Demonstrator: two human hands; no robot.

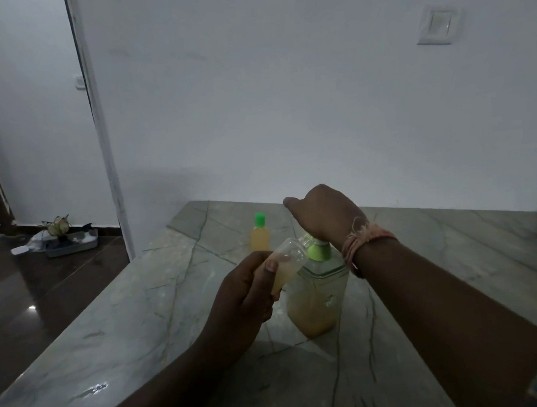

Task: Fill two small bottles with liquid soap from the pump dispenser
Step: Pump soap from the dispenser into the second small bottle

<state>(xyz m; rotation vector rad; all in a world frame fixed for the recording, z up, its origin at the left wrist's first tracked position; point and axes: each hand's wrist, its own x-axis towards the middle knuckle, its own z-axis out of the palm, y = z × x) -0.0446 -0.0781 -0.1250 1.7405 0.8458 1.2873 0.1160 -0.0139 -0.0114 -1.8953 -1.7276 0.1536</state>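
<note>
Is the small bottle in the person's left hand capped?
No, the small bottle in the left hand is open-necked, tilted toward the pump dispenser.

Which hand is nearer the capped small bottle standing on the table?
Right. The right hand presses the pump just beside the capped bottle; the left hand is nearer the camera.

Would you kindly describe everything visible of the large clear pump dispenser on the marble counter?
The large clear plastic pump dispenser stands upright on the grey veined marble counter. It has a faceted body, a light green collar and yellow-orange soap filling roughly its lower half. The right hand rests on its pump head, hiding it. The small clear bottle, tilted in the left hand, meets its spout.
</note>
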